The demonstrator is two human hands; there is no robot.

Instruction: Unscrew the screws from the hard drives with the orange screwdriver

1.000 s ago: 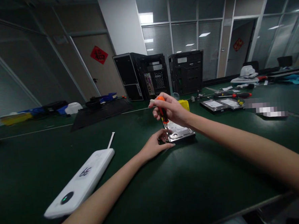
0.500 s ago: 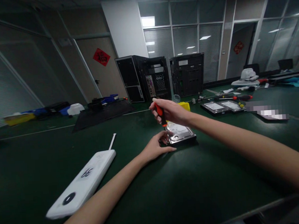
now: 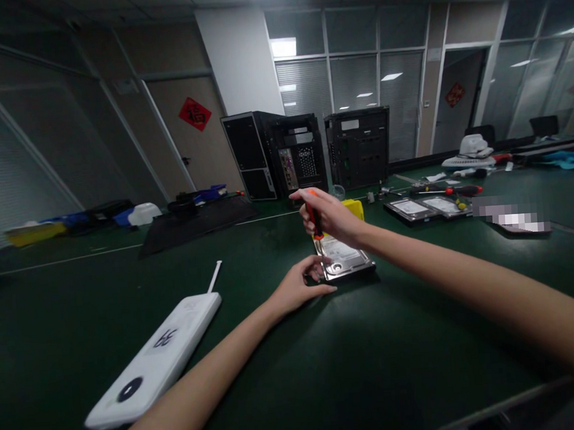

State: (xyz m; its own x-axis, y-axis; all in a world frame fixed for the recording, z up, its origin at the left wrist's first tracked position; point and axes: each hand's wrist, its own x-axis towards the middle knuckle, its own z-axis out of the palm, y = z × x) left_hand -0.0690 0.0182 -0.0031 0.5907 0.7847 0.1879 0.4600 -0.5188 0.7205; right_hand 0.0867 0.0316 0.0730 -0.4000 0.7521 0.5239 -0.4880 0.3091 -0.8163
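A silver hard drive (image 3: 346, 257) lies flat on the green table (image 3: 258, 385), in front of a yellow object (image 3: 353, 208). My left hand (image 3: 305, 282) grips the drive's left side, thumb along the near edge and fingers curled at the corner. Above the drive, my right hand (image 3: 328, 216) is wrapped round a red and black screwdriver (image 3: 315, 220) held upright. Its shaft points down to the drive's left edge; the exact spot where the tip rests is too small to tell.
Two more hard drives (image 3: 410, 209) lie at the right, near other screwdrivers (image 3: 463, 190). Black computer cases (image 3: 359, 147) stand at the back. A white device marked 39 (image 3: 164, 359) lies at the left, by my left forearm. A black mat (image 3: 195, 222) lies behind it.
My right hand and the screwdriver have shifted slightly right, and the screwdriver stands more upright, its shaft now showing above the drive. My left hand stays at the drive.
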